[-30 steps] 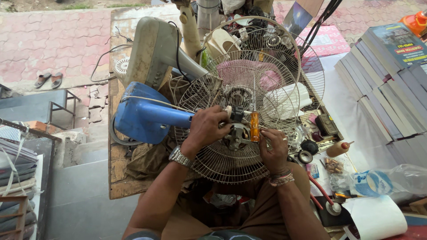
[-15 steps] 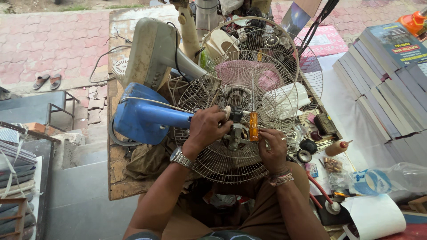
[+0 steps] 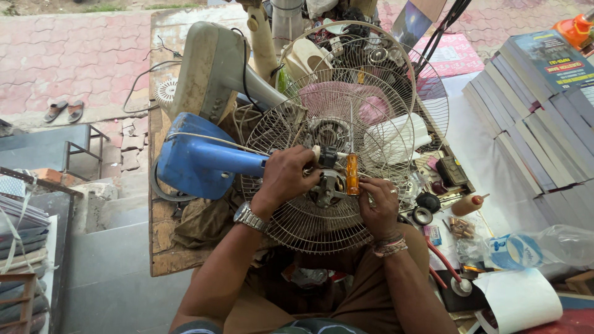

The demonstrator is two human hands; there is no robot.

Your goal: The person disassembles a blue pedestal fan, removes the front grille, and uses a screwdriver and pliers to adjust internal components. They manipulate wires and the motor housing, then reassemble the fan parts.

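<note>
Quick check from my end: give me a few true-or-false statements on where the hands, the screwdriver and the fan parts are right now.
1. The right hand holds an orange-handled screwdriver. True.
2. The left hand rests on the stacked books. False: it is at the hub of the wire fan guard, far from the books.
3. The fan's blue motor housing lies to the left of the guard. True.
4. The left wrist is bare. False: it wears a metal wristwatch.
5. The screwdriver's handle is green. False: it is orange.
</note>
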